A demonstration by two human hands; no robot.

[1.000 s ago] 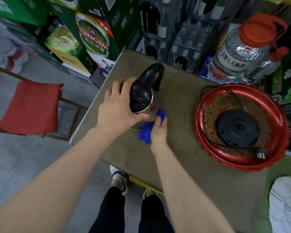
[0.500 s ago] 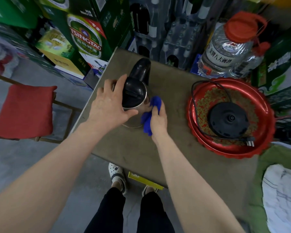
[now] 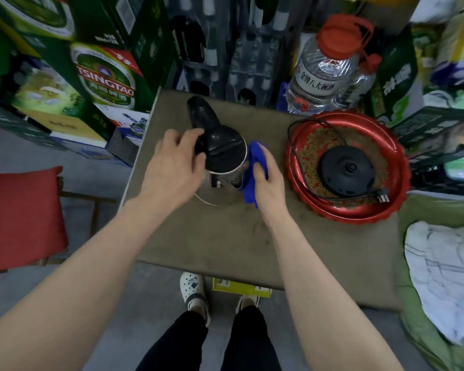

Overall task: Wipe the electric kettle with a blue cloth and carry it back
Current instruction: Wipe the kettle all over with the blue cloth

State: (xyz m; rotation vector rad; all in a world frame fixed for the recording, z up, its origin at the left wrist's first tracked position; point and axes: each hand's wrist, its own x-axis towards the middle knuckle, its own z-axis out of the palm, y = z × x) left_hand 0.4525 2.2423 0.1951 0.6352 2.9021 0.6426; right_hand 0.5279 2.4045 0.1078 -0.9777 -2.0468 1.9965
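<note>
A steel electric kettle (image 3: 223,167) with a black lid and black handle stands upright on the brown table (image 3: 225,250). My left hand (image 3: 172,167) rests against its left side near the lid and handle, fingers spread around it. My right hand (image 3: 265,180) grips a blue cloth (image 3: 253,170) and presses it to the kettle's right wall. The kettle's black base (image 3: 346,167) with its cord and plug lies in a red tray (image 3: 343,212) to the right.
Green beer cartons (image 3: 102,76) and crated bottles (image 3: 225,49) stand behind the table. A clear jug with a red cap (image 3: 324,65) is at the back right. A red-cushioned chair (image 3: 22,220) is at left, white cloth on green bedding (image 3: 445,277) at right.
My right hand with the cloth has slid from the kettle's near lower side up around to its right wall. My left hand shifted from over the lid to the kettle's left side.
</note>
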